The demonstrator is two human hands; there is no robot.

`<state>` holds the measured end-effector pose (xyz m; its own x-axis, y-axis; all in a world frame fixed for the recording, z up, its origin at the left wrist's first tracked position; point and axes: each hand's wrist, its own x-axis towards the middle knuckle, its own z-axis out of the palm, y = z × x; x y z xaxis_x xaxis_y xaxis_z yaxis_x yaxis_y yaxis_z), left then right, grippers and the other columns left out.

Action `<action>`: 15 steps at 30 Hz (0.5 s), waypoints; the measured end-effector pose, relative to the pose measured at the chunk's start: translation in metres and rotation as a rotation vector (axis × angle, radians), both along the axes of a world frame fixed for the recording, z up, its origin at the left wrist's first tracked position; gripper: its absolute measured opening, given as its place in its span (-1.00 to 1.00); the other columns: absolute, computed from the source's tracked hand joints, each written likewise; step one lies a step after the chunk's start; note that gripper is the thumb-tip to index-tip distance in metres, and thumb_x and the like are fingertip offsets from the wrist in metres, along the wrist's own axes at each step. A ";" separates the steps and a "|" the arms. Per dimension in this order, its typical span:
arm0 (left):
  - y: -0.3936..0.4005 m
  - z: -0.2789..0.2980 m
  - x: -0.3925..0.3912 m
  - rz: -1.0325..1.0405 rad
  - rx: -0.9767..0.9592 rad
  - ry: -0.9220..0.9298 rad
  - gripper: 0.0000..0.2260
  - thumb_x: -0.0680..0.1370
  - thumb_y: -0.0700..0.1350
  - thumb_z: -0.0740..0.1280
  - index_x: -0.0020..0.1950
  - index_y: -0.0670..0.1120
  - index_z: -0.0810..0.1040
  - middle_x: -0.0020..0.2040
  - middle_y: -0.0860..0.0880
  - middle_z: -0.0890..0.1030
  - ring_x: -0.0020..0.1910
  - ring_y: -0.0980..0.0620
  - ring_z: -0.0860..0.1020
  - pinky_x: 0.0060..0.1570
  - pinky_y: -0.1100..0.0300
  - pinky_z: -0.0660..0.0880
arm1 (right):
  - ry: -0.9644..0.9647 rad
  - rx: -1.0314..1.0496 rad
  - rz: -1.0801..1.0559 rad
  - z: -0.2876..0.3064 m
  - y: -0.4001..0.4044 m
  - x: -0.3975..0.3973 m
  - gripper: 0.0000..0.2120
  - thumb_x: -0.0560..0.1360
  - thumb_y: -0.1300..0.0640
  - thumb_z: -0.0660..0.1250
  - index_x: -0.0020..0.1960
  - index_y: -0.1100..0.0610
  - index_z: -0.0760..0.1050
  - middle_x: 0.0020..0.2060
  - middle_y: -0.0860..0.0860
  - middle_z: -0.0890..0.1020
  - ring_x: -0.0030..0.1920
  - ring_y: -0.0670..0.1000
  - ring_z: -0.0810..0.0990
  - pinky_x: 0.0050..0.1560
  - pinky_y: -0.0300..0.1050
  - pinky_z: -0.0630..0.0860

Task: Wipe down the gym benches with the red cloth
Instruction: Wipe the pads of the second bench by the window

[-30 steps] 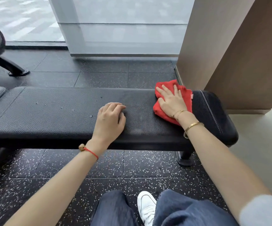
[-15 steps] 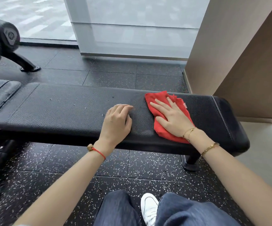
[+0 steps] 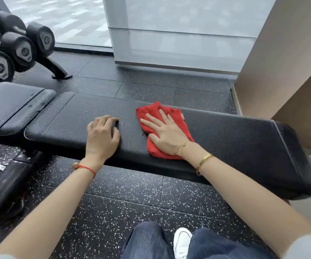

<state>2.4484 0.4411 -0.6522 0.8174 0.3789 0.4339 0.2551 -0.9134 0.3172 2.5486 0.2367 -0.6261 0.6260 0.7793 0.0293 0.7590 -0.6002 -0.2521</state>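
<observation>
Seen from the head camera, a person leans over a black padded gym bench (image 3: 225,139) that runs across the frame above a speckled rubber floor (image 3: 132,202). The right hand (image 3: 166,134) lies flat on the red cloth (image 3: 151,113), fingers straight and spread, palm pressing the fabric onto the bench top around its middle; the cloth is bunched, with its far edge reaching the bench's far side and its near corner close to the front edge. The left hand (image 3: 102,135) rests on the bare pad just beside the cloth without touching it, fingers curled under and gripping nothing. A few small specks of debris (image 3: 123,124) sit on the pad between the two hands. A red string bracelet (image 3: 87,168) circles the left wrist and gold bracelets (image 3: 203,161) the right. To the left, a second black pad (image 3: 14,103) sits just beside the bench's end, and behind it black dumbbells (image 3: 24,49) rest on a rack. Blue jeans (image 3: 151,242) and a white shoe (image 3: 181,242) show at the bottom edge.
</observation>
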 end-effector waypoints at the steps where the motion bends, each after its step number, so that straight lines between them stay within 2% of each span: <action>1: -0.001 -0.001 0.001 0.004 -0.011 -0.003 -0.68 0.51 -0.07 0.18 0.19 -0.10 0.57 0.20 -0.08 0.59 0.26 -0.13 0.47 0.33 -0.08 0.30 | -0.006 0.011 0.039 -0.002 -0.008 -0.007 -0.48 0.60 -0.03 0.09 0.53 -0.16 0.08 0.55 -0.14 0.07 0.56 0.13 -0.16 0.54 0.12 -0.21; 3: -0.002 -0.003 0.001 0.011 -0.026 -0.009 -0.68 0.52 -0.06 0.17 0.19 -0.09 0.57 0.21 -0.06 0.59 0.27 -0.11 0.47 0.35 -0.08 0.29 | -0.004 0.035 0.052 -0.004 -0.026 -0.011 -0.48 0.59 -0.02 0.11 0.53 -0.18 0.10 0.55 -0.16 0.09 0.57 0.11 -0.14 0.54 0.09 -0.23; 7: -0.003 -0.004 0.001 0.024 -0.044 -0.016 -0.71 0.54 -0.09 0.21 0.21 -0.09 0.57 0.23 -0.05 0.58 0.30 -0.09 0.46 0.35 -0.08 0.29 | 0.014 0.062 -0.150 -0.001 -0.042 0.010 -0.49 0.60 0.02 0.12 0.52 -0.17 0.13 0.55 -0.15 0.10 0.57 0.12 -0.12 0.52 0.00 -0.29; 11: -0.003 -0.003 0.003 0.031 -0.050 0.003 -0.76 0.53 -0.10 0.24 0.17 -0.04 0.55 0.20 -0.01 0.57 0.27 -0.06 0.45 0.34 -0.07 0.28 | 0.039 0.000 -0.304 0.001 -0.005 0.034 -0.50 0.61 -0.03 0.03 0.54 -0.15 0.08 0.56 -0.11 0.05 0.56 0.17 -0.16 0.54 0.11 -0.23; 15: -0.001 -0.004 0.003 0.039 -0.039 -0.011 -0.76 0.52 -0.08 0.23 0.15 -0.02 0.56 0.18 0.01 0.58 0.23 -0.05 0.46 0.30 -0.04 0.27 | 0.015 -0.024 -0.259 0.001 0.049 0.020 -0.49 0.61 -0.05 0.00 0.55 -0.13 0.04 0.57 -0.09 0.02 0.55 0.19 -0.19 0.53 0.15 -0.23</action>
